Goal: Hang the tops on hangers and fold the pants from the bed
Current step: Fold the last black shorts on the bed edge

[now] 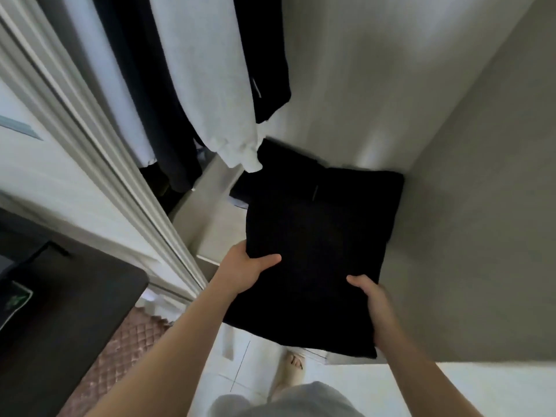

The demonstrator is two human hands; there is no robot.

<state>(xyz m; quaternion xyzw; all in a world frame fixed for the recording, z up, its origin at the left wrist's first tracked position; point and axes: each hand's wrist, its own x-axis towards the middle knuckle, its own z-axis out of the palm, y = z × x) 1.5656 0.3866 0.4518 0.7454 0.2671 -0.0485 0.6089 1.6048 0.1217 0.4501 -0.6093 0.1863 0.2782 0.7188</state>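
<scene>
Left hand (243,272) and right hand (376,308) each grasp a folded black fabric garment (307,266), probably pants, just above the pale closet shelf (216,224) where another folded black piece (376,191) lies; tops (204,70) already hang above that shelf.

Person, viewed from above by the head camera. Both forearms (168,341) are bare along their full visible length, from the lower frame edge to the wrists. The left hand (245,270) is bare, with the thumb and back of the hand in view. The right hand (376,308) is likewise bare, showing its thumb and back. A light grey garment (285,400) of plain, soft-looking fabric occupies the bottom centre; whether it is shorts or the hem of a top cannot be determined. One foot (293,361) is visible, wearing a pale beige open-toed slipper (285,379) with a broad band over the instep; the toenails look dark, detail too small to confirm
</scene>
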